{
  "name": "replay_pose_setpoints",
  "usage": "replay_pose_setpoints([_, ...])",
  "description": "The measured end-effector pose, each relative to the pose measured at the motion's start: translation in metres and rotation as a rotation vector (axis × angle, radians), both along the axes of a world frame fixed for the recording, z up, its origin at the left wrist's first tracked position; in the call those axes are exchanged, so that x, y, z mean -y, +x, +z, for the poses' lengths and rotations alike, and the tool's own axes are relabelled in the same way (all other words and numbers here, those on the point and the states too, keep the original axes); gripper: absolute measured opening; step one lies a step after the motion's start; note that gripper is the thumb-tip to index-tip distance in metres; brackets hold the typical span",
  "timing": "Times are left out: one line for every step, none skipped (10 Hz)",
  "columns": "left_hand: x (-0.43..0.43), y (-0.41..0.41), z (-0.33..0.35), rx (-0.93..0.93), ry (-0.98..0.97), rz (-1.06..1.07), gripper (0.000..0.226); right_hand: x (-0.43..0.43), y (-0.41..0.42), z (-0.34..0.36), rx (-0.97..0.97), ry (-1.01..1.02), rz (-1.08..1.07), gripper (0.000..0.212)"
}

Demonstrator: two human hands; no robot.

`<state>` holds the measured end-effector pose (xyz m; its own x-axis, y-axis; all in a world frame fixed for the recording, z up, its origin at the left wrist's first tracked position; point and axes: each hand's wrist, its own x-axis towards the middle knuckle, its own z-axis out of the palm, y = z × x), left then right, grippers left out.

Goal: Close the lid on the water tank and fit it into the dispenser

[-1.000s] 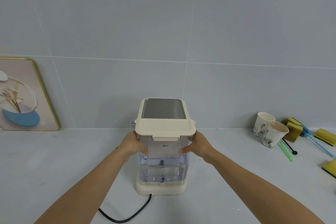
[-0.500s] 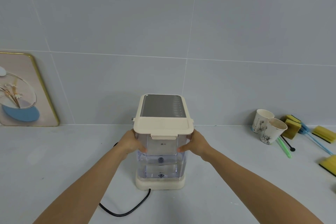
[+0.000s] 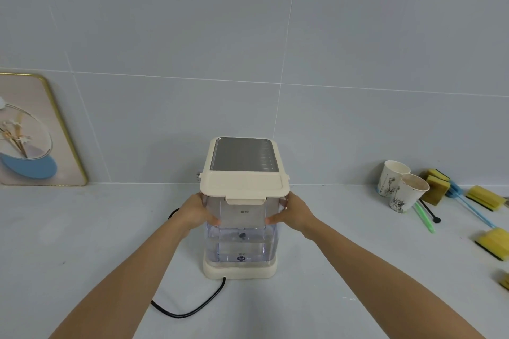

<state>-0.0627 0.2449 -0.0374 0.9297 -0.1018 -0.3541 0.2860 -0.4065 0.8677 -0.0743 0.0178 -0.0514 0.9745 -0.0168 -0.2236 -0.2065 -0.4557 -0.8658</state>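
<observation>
Gripping clear boxy water tank [image 3: 242, 231], cream lid [image 3: 243, 186] closed: left hand [image 3: 197, 212], right hand [image 3: 293, 212].

Over the last second the water tank [image 3: 241, 231] comes down between the two hands: a second ago its clear body stands higher over the cream base of the dispenser [image 3: 239, 270], and now its bottom edge sits right down on that base. The closed cream lid [image 3: 243, 186] drops with it, lying now just against the front edge of the dispenser's grey top panel. The left hand [image 3: 197, 211] and the right hand [image 3: 294, 212] travel down with the tank, each pressed flat to its own side wall, thumbs on the front face. The water inside is calmer, its surface level.
</observation>
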Motion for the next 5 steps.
replay_pose_setpoints([-0.001, -0.004, -0.001, 0.016, 0.012, -0.017, 0.078, 0.001, -0.002, 0.001, 0.014, -0.063, 0.013, 0.081])
replay_pose_setpoints([-0.002, -0.009, -0.005, 0.065, 0.016, -0.041, 0.078, 0.002, -0.004, 0.001, 0.044, -0.105, 0.048, 0.085])
replay_pose_setpoints([-0.003, -0.017, -0.008, 0.088, 0.024, -0.046, 0.078, 0.0, -0.01, 0.005, 0.079, -0.133, 0.084, 0.092])
replay_pose_setpoints([-0.006, -0.021, -0.014, 0.129, 0.078, -0.031, 0.094, 0.0, -0.012, 0.004, 0.124, -0.226, 0.127, 0.103])
replay_pose_setpoints([-0.005, -0.026, -0.009, 0.292, 0.25, 0.011, 0.099, 0.001, -0.019, 0.012, 0.147, -0.378, 0.119, 0.105])
